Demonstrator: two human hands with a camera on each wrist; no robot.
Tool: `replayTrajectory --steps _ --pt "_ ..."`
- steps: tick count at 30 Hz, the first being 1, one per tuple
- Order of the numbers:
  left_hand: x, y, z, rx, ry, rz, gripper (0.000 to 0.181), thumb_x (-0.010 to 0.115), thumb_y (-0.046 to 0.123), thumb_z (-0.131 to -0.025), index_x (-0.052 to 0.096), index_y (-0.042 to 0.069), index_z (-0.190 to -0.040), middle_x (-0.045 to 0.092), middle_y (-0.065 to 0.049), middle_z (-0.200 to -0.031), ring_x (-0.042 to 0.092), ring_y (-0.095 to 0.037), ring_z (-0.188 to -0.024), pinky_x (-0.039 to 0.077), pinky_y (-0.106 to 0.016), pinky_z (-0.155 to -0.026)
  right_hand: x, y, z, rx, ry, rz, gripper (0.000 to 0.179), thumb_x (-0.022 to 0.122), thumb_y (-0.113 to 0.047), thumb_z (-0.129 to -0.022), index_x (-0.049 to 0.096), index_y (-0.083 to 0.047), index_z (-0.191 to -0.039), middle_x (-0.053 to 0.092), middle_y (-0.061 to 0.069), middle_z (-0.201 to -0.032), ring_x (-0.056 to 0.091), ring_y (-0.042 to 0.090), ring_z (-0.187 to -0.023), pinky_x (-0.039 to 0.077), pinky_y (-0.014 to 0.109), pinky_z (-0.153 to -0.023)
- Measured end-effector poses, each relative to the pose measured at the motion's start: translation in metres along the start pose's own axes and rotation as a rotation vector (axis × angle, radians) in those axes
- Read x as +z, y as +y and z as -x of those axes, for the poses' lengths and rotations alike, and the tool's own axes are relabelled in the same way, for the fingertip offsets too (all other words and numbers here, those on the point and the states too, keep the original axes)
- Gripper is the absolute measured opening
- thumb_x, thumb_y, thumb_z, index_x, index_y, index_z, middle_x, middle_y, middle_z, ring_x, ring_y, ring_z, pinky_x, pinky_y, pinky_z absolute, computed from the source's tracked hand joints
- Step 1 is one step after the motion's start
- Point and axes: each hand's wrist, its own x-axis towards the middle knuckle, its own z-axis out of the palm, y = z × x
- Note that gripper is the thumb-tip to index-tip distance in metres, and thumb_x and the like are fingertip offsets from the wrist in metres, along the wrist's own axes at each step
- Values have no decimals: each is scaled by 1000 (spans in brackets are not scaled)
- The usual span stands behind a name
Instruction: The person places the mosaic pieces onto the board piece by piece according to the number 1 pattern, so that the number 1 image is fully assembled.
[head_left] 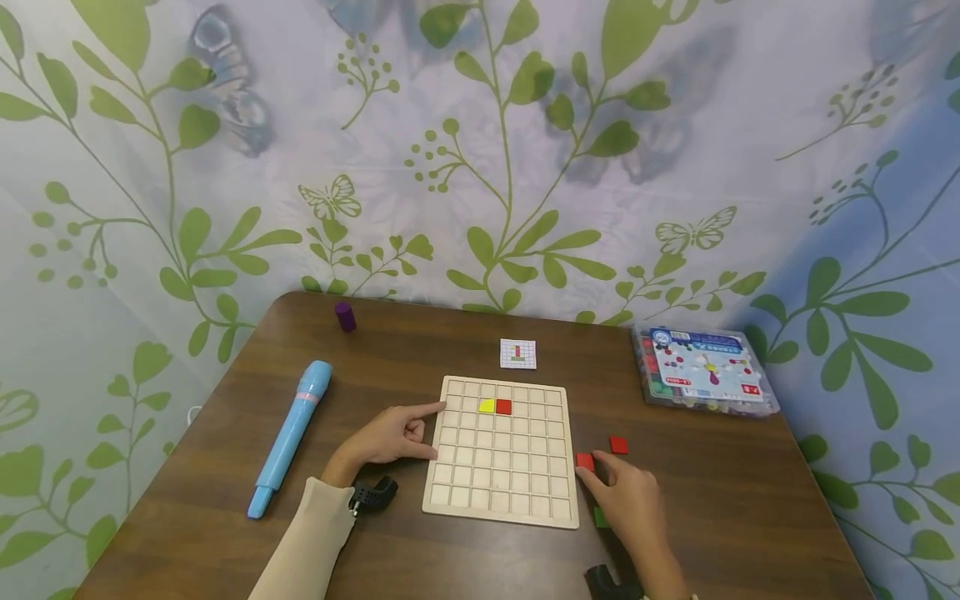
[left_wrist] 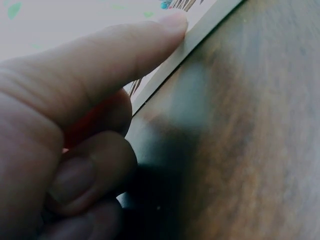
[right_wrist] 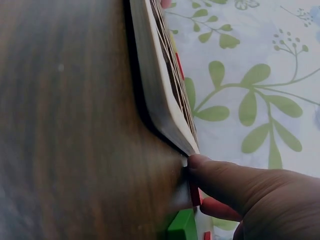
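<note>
A wooden grid board (head_left: 487, 475) lies on the table between the two hands. One yellow piece with a cut corner (head_left: 487, 406) and one red square tile (head_left: 504, 407) sit side by side in its second row. At the board's left edge, my left hand (head_left: 386, 435) touches the rim with index finger and thumb spread apart, the other fingers folded in. Beside the right edge, my right hand (head_left: 630, 498) pinches another red square tile (head_left: 584, 461) between thumb and finger. A loose red tile (head_left: 618, 445) lies just beyond that hand, and a green piece (right_wrist: 183, 226) is partly hidden below it.
Behind the board lies a small printed card (head_left: 517, 354) with a grid pattern. A light blue microphone (head_left: 288, 442) lies at left, with a purple cylinder (head_left: 345, 317) near the back edge. At the back right sits a clear plastic box (head_left: 705, 369) of colourful parts.
</note>
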Motion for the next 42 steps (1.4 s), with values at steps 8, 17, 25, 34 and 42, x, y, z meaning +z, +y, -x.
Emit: replayTrajectory --steps 8,17,25,34,42 --pt "1 1 0 10 -5 3 82 85 28 -86 45 14 -156 41 11 -64 37 -5 -57 35 -22 -58 1 -2 1 -3 7 -8 50 81 -40 -87 73 -7 -125 37 -4 -55 32 14 -51 23 28 -46" --pt "1 -1 1 7 1 -1 82 85 29 -86 45 15 -156 41 11 -64 37 -5 -57 35 -22 -58 2 -4 2 -23 15 -19 47 80 -36 -89 73 -6 -124 35 -5 -54 29 12 -51 22 28 -46" --pt "2 -2 0 7 4 2 82 85 28 -86 45 15 -156 41 11 -64 37 -5 -58 35 -22 -58 4 -2 3 -39 25 -26 46 80 -34 -89 73 -6 -125 35 -5 -54 27 12 -51 21 27 -45" --pt "1 -1 1 6 7 -2 82 85 28 -86 45 15 -156 41 11 -64 37 -5 -57 35 -22 -58 3 -4 2 -29 53 -9 46 80 -36 -89 74 -6 -123 36 -4 -54 31 14 -52 23 30 -48" --pt "1 1 1 1 5 13 82 85 28 -85 46 15 -156 41 11 -63 37 -5 -58 35 -22 -59 2 -3 2 -35 77 -15 46 81 -37 -88 75 -5 -121 36 -5 -53 30 13 -51 23 29 -47"
